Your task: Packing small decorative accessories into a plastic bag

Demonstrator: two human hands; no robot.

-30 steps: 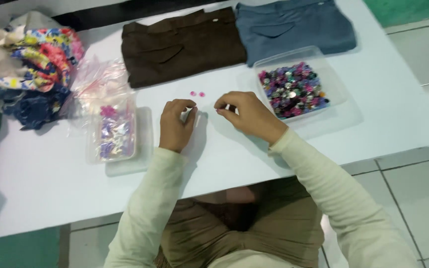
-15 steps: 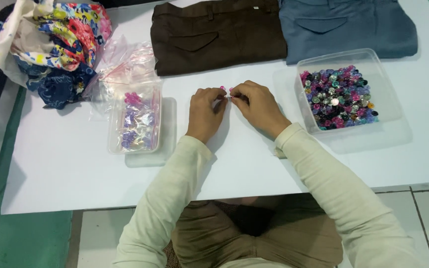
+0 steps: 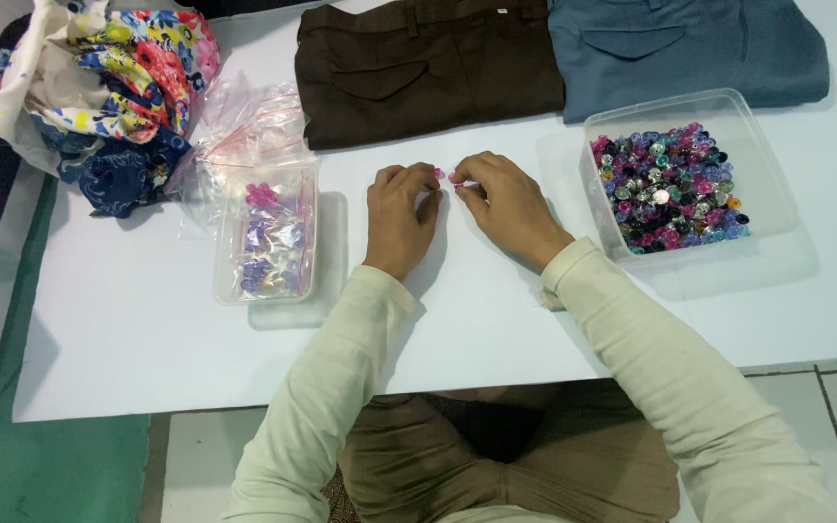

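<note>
Both my hands rest close together on the white table. My left hand is curled, fingertips at a small pink bead lying on the table. My right hand pinches another small pink bead between thumb and forefinger. To the right stands a clear plastic tub filled with several coloured beads. To the left a smaller clear tub holds small bags of pink and purple beads.
Folded brown trousers and folded grey-blue trousers lie at the table's far edge. Crumpled clear plastic bags and a heap of floral cloth sit at the far left. Tiled floor shows below.
The head camera has shifted, so everything sits lower and further right in view. My hands have drawn together over the small pink beads, and my right hand now pinches one.
</note>
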